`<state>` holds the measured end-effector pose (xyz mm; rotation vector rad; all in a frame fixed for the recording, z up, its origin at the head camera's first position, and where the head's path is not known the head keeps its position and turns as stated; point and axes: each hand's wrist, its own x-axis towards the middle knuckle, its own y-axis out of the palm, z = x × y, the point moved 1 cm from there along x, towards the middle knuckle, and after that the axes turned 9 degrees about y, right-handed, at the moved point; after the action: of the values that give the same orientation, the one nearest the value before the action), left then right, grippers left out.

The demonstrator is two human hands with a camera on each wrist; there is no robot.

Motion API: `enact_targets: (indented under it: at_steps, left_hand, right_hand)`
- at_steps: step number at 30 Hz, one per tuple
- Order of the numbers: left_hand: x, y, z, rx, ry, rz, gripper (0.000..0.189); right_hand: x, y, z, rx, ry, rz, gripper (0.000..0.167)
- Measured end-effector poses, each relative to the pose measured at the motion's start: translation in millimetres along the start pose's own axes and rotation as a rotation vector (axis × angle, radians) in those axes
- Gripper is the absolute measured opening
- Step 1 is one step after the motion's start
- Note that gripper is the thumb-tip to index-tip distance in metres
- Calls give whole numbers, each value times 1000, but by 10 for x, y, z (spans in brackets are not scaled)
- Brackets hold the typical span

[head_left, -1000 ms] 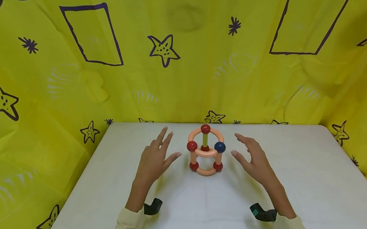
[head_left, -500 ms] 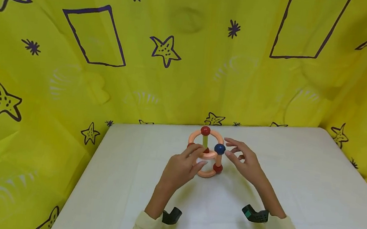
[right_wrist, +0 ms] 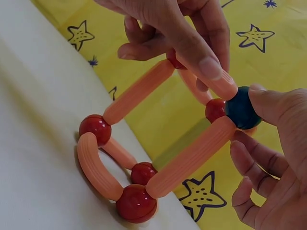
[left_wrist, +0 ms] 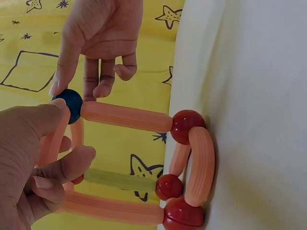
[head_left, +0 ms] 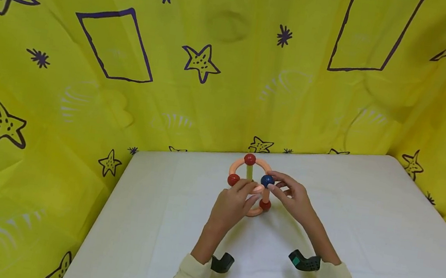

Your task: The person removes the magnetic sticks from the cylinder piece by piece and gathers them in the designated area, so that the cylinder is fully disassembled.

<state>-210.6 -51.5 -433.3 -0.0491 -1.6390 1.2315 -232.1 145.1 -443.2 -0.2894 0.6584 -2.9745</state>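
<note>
A frame of balls and rods, like a magnetic building toy, stands upright on the white table point(head_left: 144, 222). Red balls point(right_wrist: 137, 204) join straight and curved peach rods, and one upright rod point(left_wrist: 120, 180) is yellow-green. At the top front corner sits a blue ball point(head_left: 267, 181), which my right hand point(head_left: 296, 201) pinches between thumb and forefinger. My left hand point(head_left: 229, 208) holds the top front curved peach rod point(right_wrist: 221, 84) between thumb and fingers, close to the blue ball. That hand hides the front left upright in the head view.
A yellow cloth point(head_left: 227, 106) with drawn stars and frames hangs behind the table and at both sides. Each wrist wears a black camera mount, one on the left point(head_left: 222, 263) and one on the right point(head_left: 304, 261).
Both hands have come inward from either side of the toy. The left now holds the curved rod and the right pinches the blue ball. The toy stays about where it was.
</note>
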Motion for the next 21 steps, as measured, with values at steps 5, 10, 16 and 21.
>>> enact_targets:
  at_steps: [5, 10, 16, 21]
  left_hand:
    - [10, 46, -20, 25, -14, -3, 30]
    - [23, 88, -30, 2, -32, 2, 28]
    - [36, 93, -38, -24, -51, 7, 26]
    - [51, 93, -30, -34, -47, 3, 25]
  right_hand:
    - [-12, 16, 16, 12, 11, 2, 42]
    - [-19, 26, 0, 26, -4, -4, 41]
    - [-19, 44, 13, 20, -19, -22, 40]
    - [-59, 39, 140, -19, -22, -50, 40]
